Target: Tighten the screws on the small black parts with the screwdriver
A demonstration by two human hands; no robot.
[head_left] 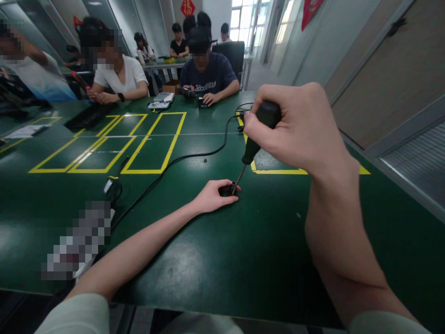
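My right hand [295, 123] is closed around the dark handle of a screwdriver [251, 150], which slants down to the left. Its metal shaft ends at a small black part [226, 190] on the green table. Fingers and thumb of my left hand [212, 197] grip that part from the left, holding it against the tabletop. The part looks round and dark, though its exact kind is too small to make out. Whether the tip sits in a screw is hidden.
A black cable [194, 155] crosses the green table [181, 260] to the left. Yellow tape outlines [142, 171] mark its far half. A blurred pale object [79, 241] lies beside my left forearm. Across the table, a person in a dark shirt [208, 74] handles a tool.
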